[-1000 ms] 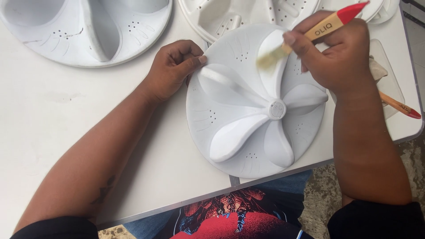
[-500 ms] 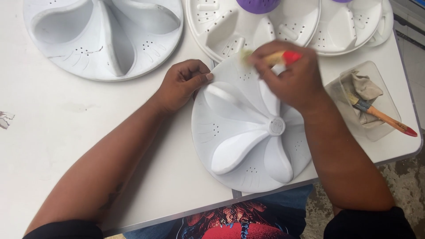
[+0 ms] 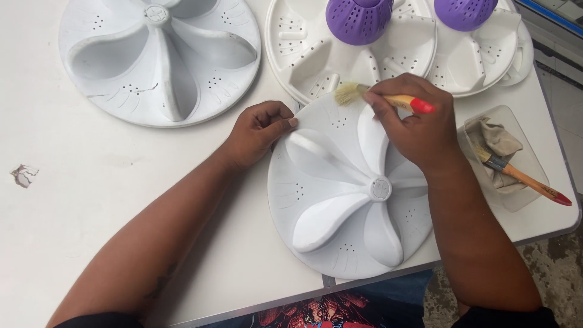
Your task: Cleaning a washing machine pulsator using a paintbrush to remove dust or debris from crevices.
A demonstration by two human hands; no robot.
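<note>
A white round plastic disc with curved raised fins (image 3: 340, 200) lies on the white table (image 3: 91, 200) in front of me, its near rim over the table's edge. My left hand (image 3: 258, 130) grips the disc's upper left rim with curled fingers. My right hand (image 3: 413, 124) holds a small paintbrush (image 3: 388, 99) with a wooden handle and red tip. Its pale bristles touch the disc's far rim.
A second finned disc (image 3: 161, 58) lies at the upper left. Two more discs (image 3: 401, 48) at the top carry purple perforated caps (image 3: 359, 19). At the right a clear shallow tray (image 3: 516, 200) holds a cloth and another brush (image 3: 522, 176). A paper scrap (image 3: 24, 175) lies left.
My right hand has lowered the brush from raised above the disc down to its far rim, bristles now pointing left. The left hand stays on the rim.
</note>
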